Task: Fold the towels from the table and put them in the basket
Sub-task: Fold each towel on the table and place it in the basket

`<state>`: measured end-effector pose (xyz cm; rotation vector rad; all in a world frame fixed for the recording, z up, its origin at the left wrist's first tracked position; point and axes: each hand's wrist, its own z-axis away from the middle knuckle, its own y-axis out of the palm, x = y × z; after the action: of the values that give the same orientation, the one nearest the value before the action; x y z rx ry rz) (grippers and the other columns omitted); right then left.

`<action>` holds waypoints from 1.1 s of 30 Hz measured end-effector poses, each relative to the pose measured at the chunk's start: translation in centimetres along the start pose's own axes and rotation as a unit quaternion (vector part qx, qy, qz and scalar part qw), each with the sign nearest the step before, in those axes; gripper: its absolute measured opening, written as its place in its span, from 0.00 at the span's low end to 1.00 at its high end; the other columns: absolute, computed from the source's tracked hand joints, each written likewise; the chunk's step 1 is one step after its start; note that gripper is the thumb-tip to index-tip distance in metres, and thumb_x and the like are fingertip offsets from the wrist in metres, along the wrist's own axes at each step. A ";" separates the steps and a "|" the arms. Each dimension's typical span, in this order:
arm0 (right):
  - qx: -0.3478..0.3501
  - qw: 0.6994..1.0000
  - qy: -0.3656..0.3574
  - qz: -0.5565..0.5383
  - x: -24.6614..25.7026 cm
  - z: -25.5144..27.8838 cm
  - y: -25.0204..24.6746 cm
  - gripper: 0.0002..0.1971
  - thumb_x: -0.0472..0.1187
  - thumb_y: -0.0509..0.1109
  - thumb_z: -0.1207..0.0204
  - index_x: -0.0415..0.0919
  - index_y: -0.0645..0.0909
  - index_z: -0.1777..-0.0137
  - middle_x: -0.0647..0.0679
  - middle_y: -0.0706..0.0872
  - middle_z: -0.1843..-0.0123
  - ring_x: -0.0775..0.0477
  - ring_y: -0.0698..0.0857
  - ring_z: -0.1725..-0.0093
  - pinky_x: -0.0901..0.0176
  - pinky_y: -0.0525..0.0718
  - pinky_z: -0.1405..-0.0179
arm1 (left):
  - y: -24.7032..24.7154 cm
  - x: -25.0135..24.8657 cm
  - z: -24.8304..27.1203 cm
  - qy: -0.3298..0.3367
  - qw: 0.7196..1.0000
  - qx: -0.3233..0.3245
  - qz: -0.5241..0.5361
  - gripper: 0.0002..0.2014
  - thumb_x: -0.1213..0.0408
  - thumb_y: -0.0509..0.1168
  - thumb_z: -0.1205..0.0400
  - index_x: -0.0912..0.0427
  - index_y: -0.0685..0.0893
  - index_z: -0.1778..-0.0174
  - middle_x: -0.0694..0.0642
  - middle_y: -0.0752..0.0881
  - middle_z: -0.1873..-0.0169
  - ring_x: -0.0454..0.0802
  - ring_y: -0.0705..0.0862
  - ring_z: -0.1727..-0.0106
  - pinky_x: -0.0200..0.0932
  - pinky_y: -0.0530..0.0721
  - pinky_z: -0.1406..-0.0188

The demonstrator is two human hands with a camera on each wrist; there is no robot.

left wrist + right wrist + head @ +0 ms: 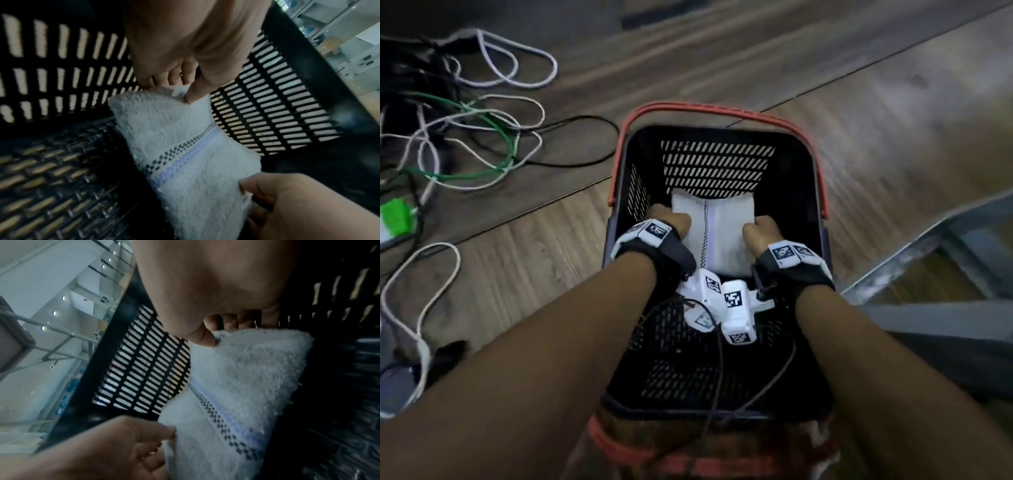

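A folded white towel [722, 233] with a dark checked band and a pale blue stripe is inside the black slatted basket [709, 132], toward its far wall. My left hand [674, 222] grips the towel's left edge and my right hand [760, 233] grips its right edge. In the left wrist view, the left hand [176, 89] pinches the towel [174, 129] between thumb and fingers. In the right wrist view, the right hand [220, 331] pinches the other end of the towel [246, 369]. Whether the towel touches the basket floor I cannot tell.
The basket has red handles [722, 111] and stands on a wooden floor. Loose white, green and black cables [465, 137] lie to the left, with a green object [395, 217] beside them. A grey metal frame [928, 246] runs along the right.
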<state>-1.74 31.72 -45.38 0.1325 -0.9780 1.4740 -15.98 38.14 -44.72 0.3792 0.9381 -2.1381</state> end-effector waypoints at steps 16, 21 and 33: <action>-0.181 0.897 -0.254 0.314 -5.5 -2.5 6.1 0.28 0.44 0.55 0.20 0.39 0.57 0.20 0.40 0.59 0.18 0.40 0.57 0.19 0.43 0.60 0.24 | 6.6 4.9 -3.7 0.317 0.876 -0.172 -0.321 0.27 0.59 0.48 0.15 0.58 0.54 0.19 0.57 0.56 0.18 0.53 0.52 0.17 0.55 0.53 0.19; -0.193 0.873 -0.268 0.360 -7.2 -4.8 7.0 0.30 0.49 0.45 0.19 0.41 0.51 0.17 0.42 0.51 0.15 0.42 0.51 0.16 0.45 0.54 0.20 | 8.3 6.9 -5.3 0.286 0.875 -0.197 -0.336 0.29 0.53 0.41 0.15 0.59 0.46 0.17 0.57 0.48 0.16 0.53 0.47 0.16 0.57 0.46 0.19; 0.075 0.957 -0.075 0.268 -1.1 4.6 -1.0 0.25 0.48 0.57 0.17 0.33 0.67 0.26 0.34 0.73 0.26 0.35 0.74 0.29 0.52 0.73 0.35 | 0.2 -0.6 4.2 0.182 0.857 0.102 -0.471 0.17 0.63 0.50 0.14 0.71 0.80 0.51 0.68 0.80 0.37 0.63 0.80 0.43 0.45 0.74 0.52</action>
<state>-2.77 27.83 -42.71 0.0936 -1.0744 2.0634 -15.28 35.32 -41.60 0.5053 1.2833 -3.1590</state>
